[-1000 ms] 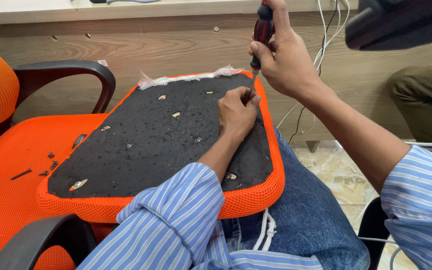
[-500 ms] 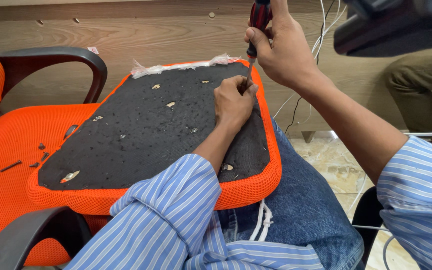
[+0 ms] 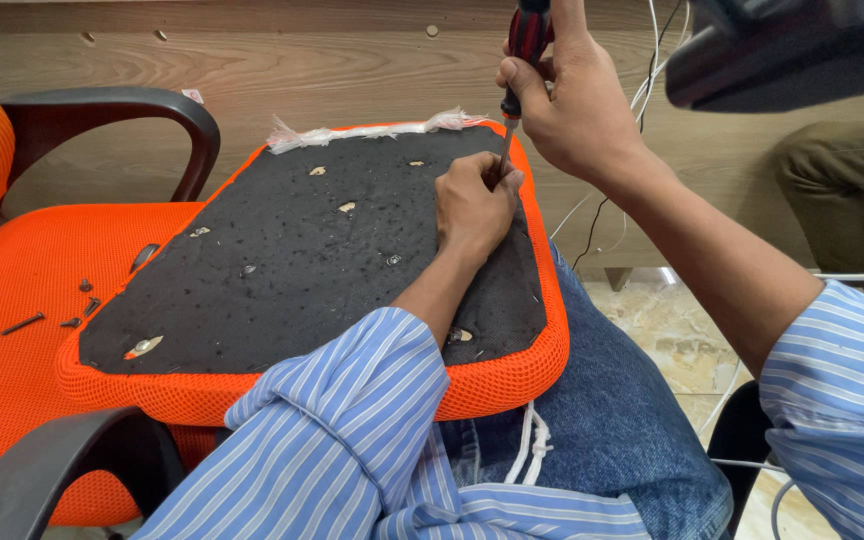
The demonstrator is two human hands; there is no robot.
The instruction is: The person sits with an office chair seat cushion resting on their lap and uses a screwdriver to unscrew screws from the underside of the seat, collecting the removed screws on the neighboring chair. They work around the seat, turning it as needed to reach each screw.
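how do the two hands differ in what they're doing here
The right hand is raised, wrapped around the red-and-black screwdriver handle; the left hand sits low on the black seat underside, pinching near the tip. The right one shows its back, the left is curled into a fist. Both are bare, with striped blue sleeves.

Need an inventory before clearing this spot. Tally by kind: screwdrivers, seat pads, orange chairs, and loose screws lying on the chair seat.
Screwdriver: 1
Seat pad: 1
Orange chair: 1
Loose screws on the chair seat: 4, as far as they can be made out
Total: 7
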